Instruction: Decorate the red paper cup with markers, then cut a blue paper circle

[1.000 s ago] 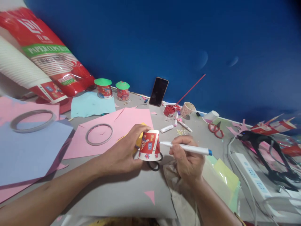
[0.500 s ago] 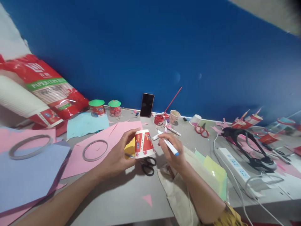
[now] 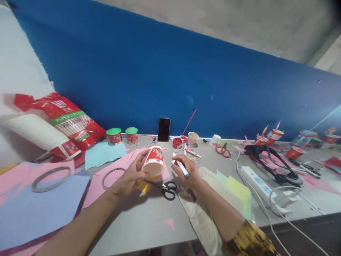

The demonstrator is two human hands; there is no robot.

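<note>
You have the red-printed paper cup (image 3: 155, 157) in your left hand (image 3: 133, 175), fingers and thumb clamped around its left side above the bench (image 3: 133, 227). The cup is tilted, its long axis running from the base, up and away from you, to the open mouth, which faces you; nothing shows inside.

Just right of the cup, your right hand (image 3: 189, 170) is closed on a white marker pen (image 3: 183, 169) with a blue end. The pen slants, its tip end toward the cup and its blue end toward you, and a gap separates it from the cup's wall. The left hand is the one touching the cup.

Below and right of the cup lie black-handled scissors (image 3: 163, 186). Beyond it, to the right, a small tub (image 3: 177, 143) holds something red, with a red stick (image 3: 189, 122) rising from it; farther right is a speckled paper cup (image 3: 193, 140), contents unclear. Beyond and left of your cup stand two green-topped cups (image 3: 115, 139), their insides hidden.
</note>
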